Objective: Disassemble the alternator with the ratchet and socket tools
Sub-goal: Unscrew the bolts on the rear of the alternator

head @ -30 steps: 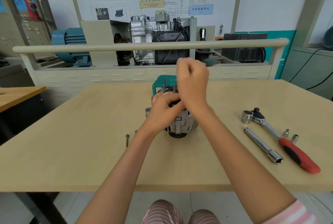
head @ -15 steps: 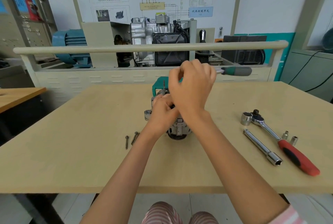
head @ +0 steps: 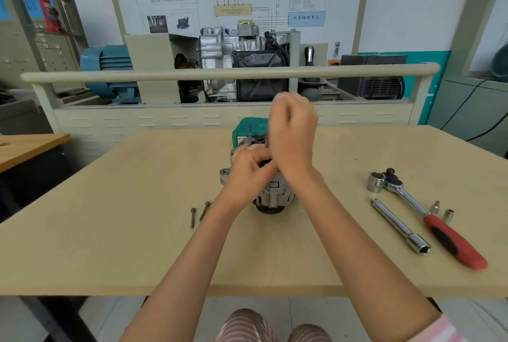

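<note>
The silver alternator (head: 275,193) stands upright at the middle of the wooden table (head: 123,231). My left hand (head: 247,174) grips its top, fingers curled over the housing. My right hand (head: 292,132) is a blurred fist just above it, holding a small tool whose grey-green handle end (head: 310,93) shows past the knuckles; its working end is hidden. The red-handled ratchet (head: 428,218) with a large socket (head: 375,182) lies at the right, beside an extension bar (head: 398,225) and two small sockets (head: 442,211).
Two removed long bolts (head: 198,214) lie left of the alternator. A green box (head: 247,127) sits right behind it. A beige rail (head: 220,75) and an engine display stand run along the table's far side. A second table (head: 27,146) is at the left.
My right hand has swung the tool: the handle pointed right half a second ago and now points away, mostly hidden behind the fist. My left hand stays on the alternator.
</note>
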Demonstrator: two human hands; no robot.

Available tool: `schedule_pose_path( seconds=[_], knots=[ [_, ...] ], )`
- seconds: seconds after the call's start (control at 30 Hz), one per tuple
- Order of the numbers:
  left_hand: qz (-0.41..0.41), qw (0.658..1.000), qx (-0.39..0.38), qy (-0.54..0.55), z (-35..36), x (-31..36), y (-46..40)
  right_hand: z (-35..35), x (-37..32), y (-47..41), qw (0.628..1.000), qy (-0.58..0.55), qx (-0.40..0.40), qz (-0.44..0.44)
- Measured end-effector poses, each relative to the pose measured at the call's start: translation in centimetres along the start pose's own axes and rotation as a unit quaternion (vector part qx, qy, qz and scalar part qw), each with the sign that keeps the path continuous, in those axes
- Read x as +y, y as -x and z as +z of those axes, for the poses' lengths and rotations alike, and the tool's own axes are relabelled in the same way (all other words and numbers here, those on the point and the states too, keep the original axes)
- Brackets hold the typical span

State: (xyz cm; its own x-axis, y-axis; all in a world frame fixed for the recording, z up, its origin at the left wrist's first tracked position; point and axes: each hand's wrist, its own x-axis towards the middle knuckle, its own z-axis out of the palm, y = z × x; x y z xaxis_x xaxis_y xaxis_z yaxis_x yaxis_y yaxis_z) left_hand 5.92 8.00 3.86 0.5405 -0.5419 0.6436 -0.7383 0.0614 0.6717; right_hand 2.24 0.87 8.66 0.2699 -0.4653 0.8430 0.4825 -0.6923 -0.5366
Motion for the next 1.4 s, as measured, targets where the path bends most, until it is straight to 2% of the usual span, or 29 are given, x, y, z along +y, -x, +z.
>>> schedule_pose_path(
  seconds=[0.03, 0.07, 0.1, 0.13, 0.2, 0.23, 0.33, 0.4, 0.43, 0.47, 0.5, 0.57, 0.67, 0.7, 0.73, 0.77, 0.8, 0.83, 0.9, 0.93, 1.0, 1.1, 1.13, 1.17, 1.27, 1.3, 1.33, 1.37, 1.4],
  knots=[
    [-0.011, 1.0, 0.003, 0.004, 0.0, 0.0, 0.0, 0.1, 0.1, 0.6, 0.984, 0.162, 0.042, -0.059],
    [-0.02, 1.0, 0.005, 0.009, 0.0, 0.0, 0.0, 0.2, 0.0, 0.9, 0.961, 0.253, 0.068, -0.087],
    [-0.024, 1.0, 0.005, 0.011, 0.0, 0.1, 0.1, 0.3, -0.1, 0.9, 0.954, 0.277, 0.077, -0.09],
    [-0.024, 1.0, 0.005, 0.014, 0.0, 0.3, 0.1, 0.3, -0.2, 0.8, 0.963, 0.248, 0.067, -0.08],
    [-0.019, 1.0, -0.003, 0.002, 0.0, 0.6, 0.1, -0.1, -0.3, -0.3, 0.999, 0.049, 0.015, -0.004],
    [-0.015, 1.0, -0.008, -0.005, 0.0, 0.7, 0.2, -0.5, -0.4, -1.0, 0.994, -0.084, -0.032, 0.067],
    [-0.015, 1.0, -0.016, -0.002, -0.3, 0.5, 0.1, -1.6, 0.4, -2.9, 0.901, -0.351, -0.116, 0.228],
    [-0.012, 1.0, -0.012, -0.005, -0.3, 0.4, 0.1, -1.9, 1.1, -3.3, 0.813, -0.496, -0.127, 0.279],
    [-0.011, 1.0, -0.01, -0.009, -0.3, 0.4, 0.1, -2.0, 1.3, -3.5, 0.78, -0.537, -0.127, 0.293],
    [-0.007, 1.0, -0.01, -0.011, -0.3, 0.3, 0.1, -1.9, 1.3, -3.4, 0.771, -0.549, -0.131, 0.296],
    [0.001, 1.0, -0.012, -0.008, -0.3, 0.2, 0.1, -1.8, 1.1, -3.3, 0.793, -0.519, -0.136, 0.287],
    [0.014, 1.0, -0.016, -0.001, -0.3, -0.1, 0.1, -1.2, 0.4, -2.6, 0.885, -0.38, -0.137, 0.231],
    [-0.002, 1.0, 0.008, 0.02, -0.1, -0.3, 0.1, 0.0, -0.4, -0.6, 0.995, -0.076, -0.051, 0.045],
    [-0.013, 0.999, 0.021, 0.03, 0.0, -0.3, 0.1, 0.2, -0.4, -0.1, 0.997, 0.076, -0.011, -0.031],
    [-0.024, 0.999, 0.028, 0.029, 0.1, -0.3, 0.1, 0.4, -0.4, 0.3, 0.977, 0.2, 0.017, -0.077],
    [-0.028, 0.999, 0.026, 0.024, 0.3, -0.1, 0.2, 0.5, -0.4, 0.3, 0.962, 0.257, 0.028, -0.091],
    [-0.027, 0.999, 0.018, 0.017, 0.3, 0.0, 0.2, 0.5, -0.4, 0.2, 0.962, 0.261, 0.026, -0.078],
    [-0.021, 1.0, 0.008, 0.011, 0.2, 0.2, 0.2, 0.3, -0.4, -0.2, 0.975, 0.214, 0.014, -0.056],
    [-0.011, 1.0, -0.008, -0.009, 0.1, 0.4, 0.2, -0.3, -0.2, -1.2, 0.999, 0.014, -0.04, 0.033],
    [-0.006, 1.0, -0.013, -0.019, 0.0, 0.3, 0.1, -0.7, -0.3, -1.8, 0.988, -0.092, -0.076, 0.095],
    [-0.002, 0.999, -0.028, -0.025, -0.3, 0.2, 0.0, -1.2, 0.1, -2.7, 0.933, -0.27, -0.135, 0.198],
    [0.003, 1.0, -0.027, -0.014, -0.4, 0.1, 0.0, -1.3, 0.5, -3.3, 0.811, -0.488, -0.168, 0.276],
    [0.004, 1.0, -0.023, -0.01, -0.4, 0.2, 0.1, -1.2, 0.5, -3.2, 0.806, -0.496, -0.165, 0.278],
    [0.009, 1.0, -0.019, -0.008, -0.3, 0.1, 0.1, -1.0, 0.3, -3.0, 0.816, -0.484, -0.162, 0.271],
    [0.018, 1.0, -0.012, -0.006, -0.2, 0.0, 0.1, -0.2, -0.3, -1.8, 0.917, -0.329, -0.1, 0.202],
    [0.012, 1.0, -0.011, 0.0, -0.2, -0.1, 0.1, 0.0, -0.2, -1.2, 0.962, -0.228, -0.063, 0.138],
    [0.001, 1.0, -0.007, 0.009, -0.1, -0.2, 0.0, 0.1, -0.2, -0.5, 0.996, -0.074, -0.022, 0.05],
    [-0.015, 1.0, -0.002, 0.018, 0.0, -0.2, 0.0, 0.2, -0.2, 0.1, 0.996, 0.089, 0.014, -0.027],
    [-0.028, 0.999, 0.006, 0.024, 0.1, -0.2, 0.0, 0.4, -0.1, 0.5, 0.975, 0.203, 0.04, -0.077]
  ],
)
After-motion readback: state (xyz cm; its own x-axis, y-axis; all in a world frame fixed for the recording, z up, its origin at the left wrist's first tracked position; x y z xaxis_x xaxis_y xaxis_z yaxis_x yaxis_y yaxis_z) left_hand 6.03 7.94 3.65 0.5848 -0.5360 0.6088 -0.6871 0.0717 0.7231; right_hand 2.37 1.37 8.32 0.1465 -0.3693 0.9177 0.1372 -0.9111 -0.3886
